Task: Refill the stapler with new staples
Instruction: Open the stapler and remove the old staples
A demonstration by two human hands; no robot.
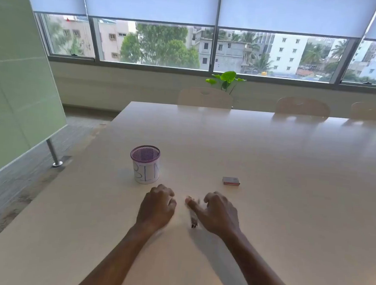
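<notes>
The right hand [218, 213] pinches the blurred stapler [193, 216], its grip half-curled; the left hand [157, 207], beside the stapler, curls, seemingly empty. A one-handed hold may let it slip on the surface [271, 148]; the box [231, 181] lies beyond the stapler, unopened.

Left hand [157, 204] loosely curled, palm down, right hand [219, 212] curled, thumb extended, forearms outstretched
</notes>
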